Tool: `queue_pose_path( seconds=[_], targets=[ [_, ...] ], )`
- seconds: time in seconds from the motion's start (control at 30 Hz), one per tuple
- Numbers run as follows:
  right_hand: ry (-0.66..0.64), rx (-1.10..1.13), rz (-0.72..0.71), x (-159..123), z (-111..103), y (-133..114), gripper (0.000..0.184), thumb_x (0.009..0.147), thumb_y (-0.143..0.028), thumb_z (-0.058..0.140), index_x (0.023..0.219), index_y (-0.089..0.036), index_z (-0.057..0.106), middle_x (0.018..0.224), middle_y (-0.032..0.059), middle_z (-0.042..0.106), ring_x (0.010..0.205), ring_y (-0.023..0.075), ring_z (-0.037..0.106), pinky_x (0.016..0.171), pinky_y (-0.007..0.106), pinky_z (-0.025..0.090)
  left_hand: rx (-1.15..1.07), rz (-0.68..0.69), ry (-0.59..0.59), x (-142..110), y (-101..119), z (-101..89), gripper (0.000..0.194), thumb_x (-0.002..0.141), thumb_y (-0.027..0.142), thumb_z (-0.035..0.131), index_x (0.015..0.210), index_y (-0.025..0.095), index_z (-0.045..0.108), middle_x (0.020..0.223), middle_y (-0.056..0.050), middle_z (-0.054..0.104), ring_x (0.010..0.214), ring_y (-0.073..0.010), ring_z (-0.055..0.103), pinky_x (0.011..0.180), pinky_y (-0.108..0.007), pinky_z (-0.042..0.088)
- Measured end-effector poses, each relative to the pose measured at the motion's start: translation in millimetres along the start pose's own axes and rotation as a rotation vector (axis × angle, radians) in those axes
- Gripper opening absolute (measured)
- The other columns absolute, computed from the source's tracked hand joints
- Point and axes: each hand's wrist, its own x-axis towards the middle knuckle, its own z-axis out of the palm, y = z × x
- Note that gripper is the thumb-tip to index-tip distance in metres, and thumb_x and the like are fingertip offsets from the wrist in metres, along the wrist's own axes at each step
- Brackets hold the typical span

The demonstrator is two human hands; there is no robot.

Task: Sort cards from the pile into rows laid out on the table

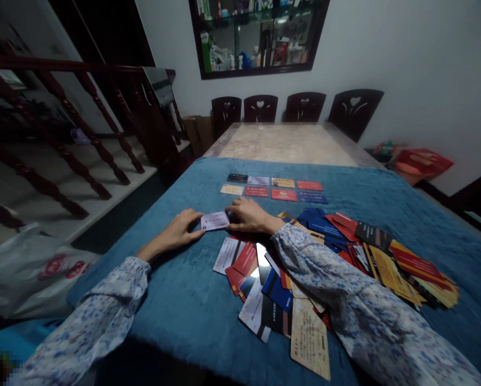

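Note:
A pale lilac card (215,220) lies flat at the middle of the blue cloth, pinched by its two short ends. My left hand (179,228) grips its left end between thumb and fingers. At its right end, my right hand (248,216) closes on the edge, fingers curled and partly covering it. Just beyond, two rows of cards sit side by side, among them a red card (284,194) and a dark blue card (312,197). A loose heap of mixed cards (251,262) spreads below and right of my right hand, partly hidden under my right sleeve.
The blue cloth (176,300) covers the near part of a long table with a stone-like top (284,142). Dark chairs (261,109) stand at the far end. A wooden railing (87,115) runs on the left, above a white plastic bag (35,273). Red bags (421,163) lie right.

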Motion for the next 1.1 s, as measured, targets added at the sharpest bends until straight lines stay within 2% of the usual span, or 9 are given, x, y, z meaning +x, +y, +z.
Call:
queue_pose_path(
  seconds=[0.2, 0.4, 0.63, 0.83, 1.1],
  targets=[
    [0.016, -0.055, 0.033, 2.6, -8.8, 12.5, 0.048, 0.088, -0.049, 0.072, 0.123, -0.017, 0.071, 0.115, 0.0159, 0.066, 0.112, 0.0303, 0.055, 0.080, 0.034, 0.039, 0.037, 0.029, -0.034, 24.0, 0.6, -10.0, 0.047, 0.087, 0.042, 0.067, 0.127, 0.018, 0.066, 0.107, -0.008, 0.061, 0.101, -0.0255, 0.058, 0.094, -0.040, 0.048],
    [0.018, -0.012, 0.069, -0.1, -17.4, 31.2, 0.046, 0.087, -0.045, 0.075, 0.123, -0.017, 0.072, 0.107, 0.0131, 0.069, 0.107, 0.0281, 0.058, 0.079, 0.032, 0.040, 0.011, 0.085, -0.041, 49.8, 2.7, -11.1, 0.047, 0.087, 0.047, 0.067, 0.126, 0.020, 0.067, 0.105, -0.007, 0.059, 0.100, -0.0243, 0.058, 0.095, -0.039, 0.049],
    [0.040, 0.006, 0.131, -10.3, -26.7, 56.3, 0.051, 0.084, -0.042, 0.077, 0.126, -0.015, 0.071, 0.106, 0.0120, 0.071, 0.098, 0.0258, 0.061, 0.077, 0.030, 0.041, 0.021, 0.138, -0.063, 85.0, 13.3, -2.6, 0.047, 0.087, 0.043, 0.068, 0.128, 0.019, 0.067, 0.105, -0.009, 0.058, 0.101, -0.0250, 0.057, 0.096, -0.040, 0.047],
    [0.025, -0.045, 0.141, -15.7, -35.4, 77.9, 0.046, 0.086, -0.042, 0.073, 0.123, -0.017, 0.072, 0.107, 0.0116, 0.072, 0.096, 0.0250, 0.062, 0.077, 0.029, 0.041, 0.045, 0.189, -0.054, 118.4, 14.3, 8.0, 0.044, 0.086, 0.038, 0.071, 0.127, 0.022, 0.069, 0.108, -0.009, 0.059, 0.102, -0.0258, 0.056, 0.096, -0.040, 0.047],
    [0.011, -0.125, 0.210, -16.0, -42.7, 100.4, 0.041, 0.088, -0.040, 0.072, 0.119, -0.013, 0.074, 0.105, 0.0137, 0.071, 0.099, 0.0260, 0.062, 0.085, 0.031, 0.042, 0.066, 0.161, -0.090, 161.9, 11.7, 20.1, 0.050, 0.086, 0.040, 0.069, 0.132, 0.021, 0.067, 0.112, -0.011, 0.059, 0.108, -0.0297, 0.054, 0.097, -0.045, 0.045]
  ],
)
